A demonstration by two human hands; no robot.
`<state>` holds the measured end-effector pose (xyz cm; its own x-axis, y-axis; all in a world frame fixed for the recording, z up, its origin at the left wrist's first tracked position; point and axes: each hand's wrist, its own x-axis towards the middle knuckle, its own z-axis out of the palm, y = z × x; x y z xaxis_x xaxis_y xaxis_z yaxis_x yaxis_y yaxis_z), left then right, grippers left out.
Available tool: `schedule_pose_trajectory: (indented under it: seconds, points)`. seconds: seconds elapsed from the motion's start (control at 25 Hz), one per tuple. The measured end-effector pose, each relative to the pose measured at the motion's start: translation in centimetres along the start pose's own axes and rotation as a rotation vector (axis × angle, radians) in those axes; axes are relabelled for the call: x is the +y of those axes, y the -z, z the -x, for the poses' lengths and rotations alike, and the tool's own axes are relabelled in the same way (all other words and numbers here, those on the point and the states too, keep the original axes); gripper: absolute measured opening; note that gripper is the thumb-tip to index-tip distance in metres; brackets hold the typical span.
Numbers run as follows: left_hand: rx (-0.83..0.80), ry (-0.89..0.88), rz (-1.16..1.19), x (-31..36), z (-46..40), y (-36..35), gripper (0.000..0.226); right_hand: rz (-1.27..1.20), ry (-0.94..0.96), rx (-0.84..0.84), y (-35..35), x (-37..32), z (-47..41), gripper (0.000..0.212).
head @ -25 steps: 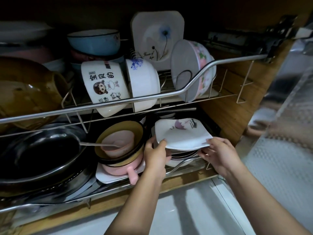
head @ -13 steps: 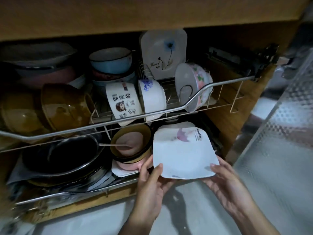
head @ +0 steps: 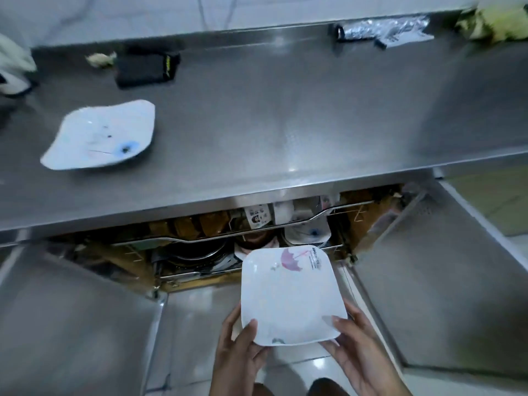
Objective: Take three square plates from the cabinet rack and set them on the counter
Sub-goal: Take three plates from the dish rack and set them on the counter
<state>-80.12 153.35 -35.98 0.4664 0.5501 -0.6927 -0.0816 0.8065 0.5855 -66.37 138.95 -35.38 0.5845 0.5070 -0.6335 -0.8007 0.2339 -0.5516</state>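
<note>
While both hands grip a single plate at the bottom of the view, the rest of the scene runs from left to right as follows. Far up and to the left of the left hand [head: 240,350], a white square plate with a blue flower print [head: 100,135] lies flat on the stainless-steel counter [head: 285,115]; beyond it, near the back edge of the counter, sits a black pouch with yellow lettering [head: 147,68]. Below the front lip of the counter, directly above the hands, the open cabinet shows its wire rack [head: 223,238], holding brown bowls on the left and white printed bowls towards the right, with dark metal pans on the lower tier. The left hand is closed on the near left corner of the square plate with a pink umbrella print [head: 288,295], thumb on the upper face and fingers beneath. This plate is held face up, clear of the rack and lower than the counter. The right hand [head: 360,352] grips the near right corner likewise, thumb on top. Far up and to the right of this hand, a crumpled foil-like wrapper [head: 383,31] lies at the back of the counter, with a pale green object, too blurred to identify, beside it at the frame corner.
</note>
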Motion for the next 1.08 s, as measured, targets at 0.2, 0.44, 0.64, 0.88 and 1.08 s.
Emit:
schedule_pose_trajectory:
  seconds: [0.2, 0.44, 0.64, 0.88, 1.08]
  points:
    - [0.063, 0.014, 0.023, 7.8, 11.7, -1.7, 0.034, 0.052, -0.096, -0.045, -6.6, -4.5, 10.2, 0.048]
    - [-0.007, -0.158, -0.039, 18.2, 16.0, -5.9, 0.040, 0.137, -0.108, -0.174, -16.5, -10.6, 12.4, 0.045]
    - [0.010, -0.226, -0.323, 24.9, 9.9, -8.6, 0.039, 0.208, -0.059, -0.162, -22.9, -13.3, 5.7, 0.034]
    - [0.057, -0.306, -0.548, 29.8, 1.6, -10.9, 0.049, 0.227, -0.025, -0.129, -27.1, -14.3, -3.4, 0.036]
    - [0.048, -0.364, -0.656, 31.2, -3.4, -11.5, 0.040, 0.227, -0.025, -0.065, -28.7, -13.9, -8.2, 0.038]
